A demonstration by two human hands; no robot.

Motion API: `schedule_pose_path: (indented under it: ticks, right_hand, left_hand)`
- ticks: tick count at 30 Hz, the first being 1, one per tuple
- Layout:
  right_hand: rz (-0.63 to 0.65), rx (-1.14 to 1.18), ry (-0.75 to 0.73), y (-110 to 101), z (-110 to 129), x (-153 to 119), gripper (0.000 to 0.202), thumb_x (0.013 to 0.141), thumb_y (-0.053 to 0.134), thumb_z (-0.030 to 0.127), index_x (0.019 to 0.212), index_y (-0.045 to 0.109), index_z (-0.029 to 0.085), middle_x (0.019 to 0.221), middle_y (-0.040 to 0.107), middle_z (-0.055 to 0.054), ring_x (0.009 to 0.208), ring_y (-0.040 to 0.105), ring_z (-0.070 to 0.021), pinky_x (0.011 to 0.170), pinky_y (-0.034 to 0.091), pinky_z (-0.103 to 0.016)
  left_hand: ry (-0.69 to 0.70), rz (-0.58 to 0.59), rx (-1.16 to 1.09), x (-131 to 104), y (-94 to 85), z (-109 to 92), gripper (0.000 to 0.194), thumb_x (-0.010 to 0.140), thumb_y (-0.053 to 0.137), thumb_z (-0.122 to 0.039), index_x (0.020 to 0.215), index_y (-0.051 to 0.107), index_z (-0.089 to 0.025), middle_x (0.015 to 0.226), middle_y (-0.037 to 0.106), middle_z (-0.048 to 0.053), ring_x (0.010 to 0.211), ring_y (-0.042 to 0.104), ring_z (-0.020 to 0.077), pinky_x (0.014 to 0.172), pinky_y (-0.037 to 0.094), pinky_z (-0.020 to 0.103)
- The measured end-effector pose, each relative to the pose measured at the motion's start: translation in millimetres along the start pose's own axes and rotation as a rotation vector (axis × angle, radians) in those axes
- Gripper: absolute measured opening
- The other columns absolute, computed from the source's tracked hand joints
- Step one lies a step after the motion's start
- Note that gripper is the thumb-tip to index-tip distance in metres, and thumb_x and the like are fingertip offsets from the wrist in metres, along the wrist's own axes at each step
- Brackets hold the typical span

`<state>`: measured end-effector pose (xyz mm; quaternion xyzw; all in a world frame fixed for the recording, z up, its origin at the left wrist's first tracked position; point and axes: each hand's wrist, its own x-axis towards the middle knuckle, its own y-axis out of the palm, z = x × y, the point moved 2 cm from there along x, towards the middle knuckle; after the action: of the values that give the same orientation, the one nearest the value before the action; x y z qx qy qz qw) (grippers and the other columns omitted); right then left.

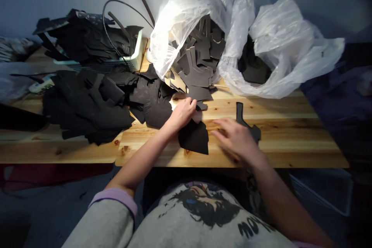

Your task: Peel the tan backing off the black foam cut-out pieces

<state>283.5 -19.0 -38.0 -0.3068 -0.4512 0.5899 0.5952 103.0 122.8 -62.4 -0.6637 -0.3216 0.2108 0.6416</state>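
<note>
**Flat black piece (193, 138) by the left hand (183, 113), right hand (236, 136) unclenched beside it**

The flat black piece is matte and sheet-thin, with straight sides and a slightly notched right edge. It lies on the worktop (299, 135) near the middle of the front edge. The left hand, fingers bent, is over its upper end; whether it grips the piece cannot be told. The right hand, blurred, has thumb and fingers parted with nothing between them. Just beyond it lies a branched black piece (239, 113) with a narrow upright arm, partly covered by the hand.

Smooth, knotted wood grain shows between the two hands, along the front edge and out to the worktop's slanting right edge. The left side is tighter: a ragged heap of black sheets (90, 104) and a neater black stack (154, 104) crowd together, with a pale perforated basket (138, 56) behind. At the back, a crinkled, translucent plastic bag (177, 15) spills angular dark cutouts (197, 66); a second plastic bag (279, 31) gapes to its right.
</note>
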Motion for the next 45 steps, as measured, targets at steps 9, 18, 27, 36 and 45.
schedule_pose_path:
  ticks: [9, 18, 27, 36, 45]
  right_hand:
    - [0.315, -0.128, -0.087, 39, 49, -14, 0.074, 0.088, 0.072, 0.051, 0.152, 0.049, 0.021, 0.159, 0.038, -0.016, 0.1, 0.072, -0.033, 0.08, 0.06, -0.044]
    - [-0.035, 0.67, 0.208, 15, 39, -38, 0.031, 0.095, 0.062, 0.043, 0.104, 0.077, 0.017, 0.108, 0.075, -0.012, 0.081, 0.071, -0.0215, 0.065, 0.057, -0.031]
    - [0.035, 1.391, 0.608, 20, 47, -28, 0.044, 0.07, 0.085, 0.054, 0.082, 0.069, 0.014, 0.052, 0.049, 0.005, 0.038, 0.031, -0.0044, 0.035, 0.024, -0.018]
    - [0.069, 1.237, 0.466, 4, 48, -28, 0.035, 0.076, 0.082, 0.048, 0.071, 0.071, 0.015, 0.059, 0.055, 0.0, 0.046, 0.038, -0.007, 0.041, 0.024, -0.021]
    - [0.079, 1.084, 0.257, -17, 55, -24, 0.037, 0.085, 0.073, 0.044, 0.06, 0.067, 0.016, 0.06, 0.062, -0.004, 0.056, 0.052, -0.0132, 0.054, 0.04, -0.025]
  left_hand:
    - [-0.06, -0.127, 0.011, -3, -14.6, 1, 0.019, 0.09, 0.047, -0.005, 0.097, 0.061, -0.015, 0.094, 0.065, 0.011, 0.091, 0.064, 0.0243, 0.078, 0.052, 0.033]
    - [0.038, -0.75, -0.396, -78, -37.7, -51, 0.021, 0.094, 0.05, -0.008, 0.111, 0.052, -0.02, 0.095, 0.068, 0.004, 0.087, 0.066, 0.0158, 0.081, 0.053, 0.029]
    - [0.388, -0.755, -0.363, -113, -38.3, -87, 0.018, 0.101, 0.045, -0.012, 0.115, 0.057, -0.013, 0.107, 0.076, 0.014, 0.102, 0.072, 0.0213, 0.089, 0.053, 0.035]
    - [0.373, -0.669, -0.648, -124, -41.1, -83, 0.027, 0.099, 0.051, -0.009, 0.125, 0.059, -0.015, 0.115, 0.07, 0.013, 0.104, 0.071, 0.0192, 0.088, 0.062, 0.027]
    - [0.137, -0.506, -0.923, -111, -67.2, -71, 0.026, 0.089, 0.07, -0.009, 0.113, 0.07, -0.016, 0.11, 0.073, 0.011, 0.101, 0.071, 0.0187, 0.088, 0.06, 0.031]
